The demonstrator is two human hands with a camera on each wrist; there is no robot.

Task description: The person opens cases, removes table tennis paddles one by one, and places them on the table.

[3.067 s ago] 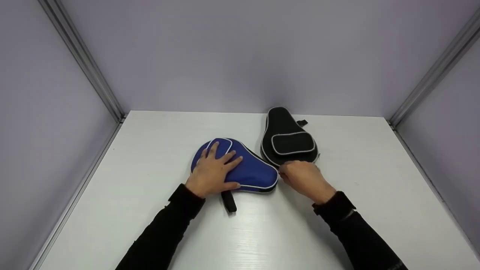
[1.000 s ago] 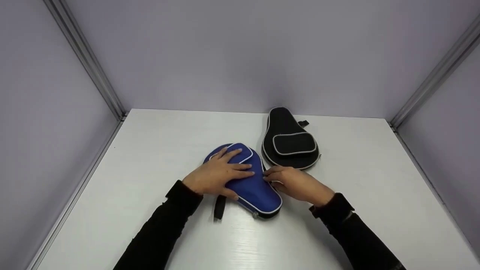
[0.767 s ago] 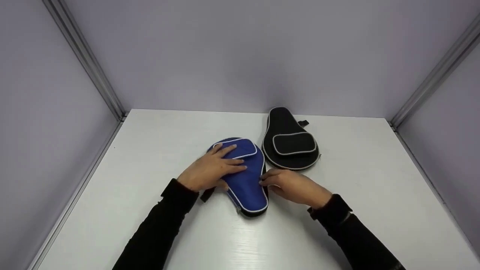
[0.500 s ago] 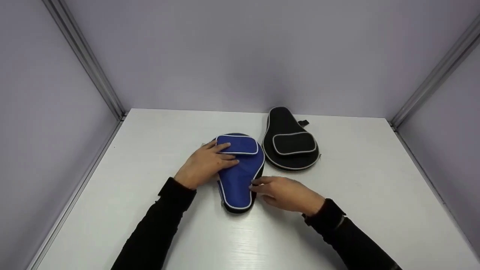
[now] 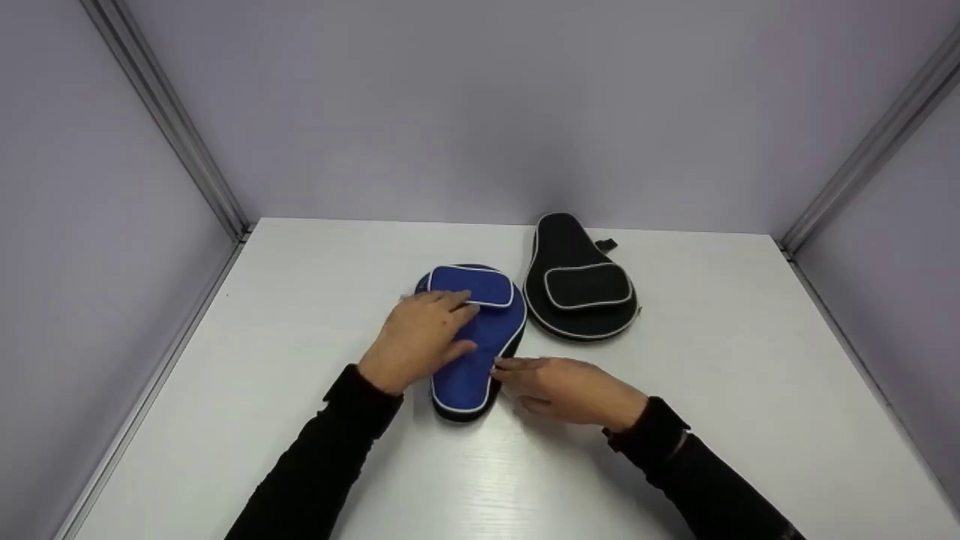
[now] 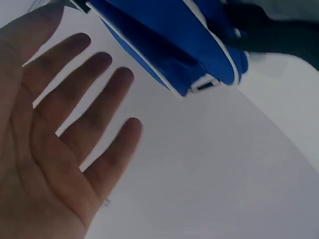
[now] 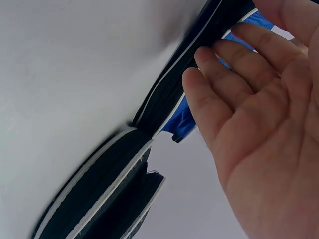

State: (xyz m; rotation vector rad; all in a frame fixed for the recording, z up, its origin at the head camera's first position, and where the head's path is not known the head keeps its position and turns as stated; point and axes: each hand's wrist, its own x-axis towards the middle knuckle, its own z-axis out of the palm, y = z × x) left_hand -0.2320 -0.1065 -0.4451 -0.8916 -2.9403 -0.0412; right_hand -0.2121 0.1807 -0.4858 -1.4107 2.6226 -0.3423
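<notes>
Okay, blue paddle-shaped case (image 5: 465,371) lies flat just below the centre of the frame in the head view — wide end up, narrow end down, white piping round the edge. Its raised pocket (image 5: 480,283) sits at the wide end, near the top.

Left hand (image 5: 420,337) is over the case's left part: fingers spread and loose, grasping nothing. Its fingertips overlap the pocket's lower edge in the head view, but can't tell if they actually press on it. Left wrist view shows the fingers extended, palm bare, case at the top of that frame.

Right hand (image 5: 570,390) comes in from the right, fingers straight, tips at the right edge of the case's narrow part. No grasp there either; thumb is apart from the fingers, below them in the head view.

Black case (image 5: 561,244), same shape, is just right of the blue one and a bit higher in frame — narrow end up, pocket low, small strap (image 5: 606,245) poking out at upper right. White table (image 5: 300,300) under both, grey wall (image 5: 480,112) across the top. Dark sleeves (image 5: 322,457) run off the bottom edge.
</notes>
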